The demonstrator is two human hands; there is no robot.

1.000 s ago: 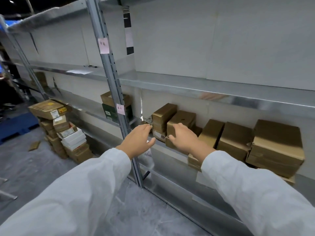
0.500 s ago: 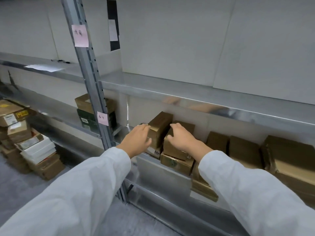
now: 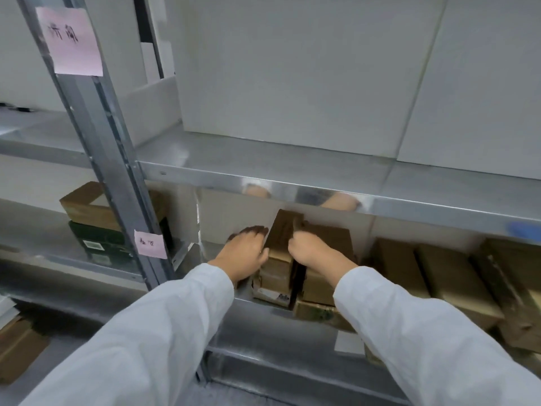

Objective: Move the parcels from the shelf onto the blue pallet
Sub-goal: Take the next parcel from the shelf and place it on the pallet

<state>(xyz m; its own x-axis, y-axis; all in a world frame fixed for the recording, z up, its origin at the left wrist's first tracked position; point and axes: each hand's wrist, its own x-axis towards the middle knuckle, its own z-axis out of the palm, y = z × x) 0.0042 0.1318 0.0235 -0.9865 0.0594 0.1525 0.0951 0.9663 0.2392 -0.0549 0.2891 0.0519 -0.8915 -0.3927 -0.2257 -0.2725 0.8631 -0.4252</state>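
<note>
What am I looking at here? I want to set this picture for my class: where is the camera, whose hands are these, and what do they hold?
There is no machine: a person wears a camera on the head, so you look down along both white sleeves. Brown cardboard boxes lie on a metal shelf. The left hand presses flat against one side of a narrow stack of boxes; the right hand curls over its other side.

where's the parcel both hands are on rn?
Head view, centre: the parcel tops the stack nearest the post on the lower shelf, just right of that post, between the left hand and right hand.
</note>
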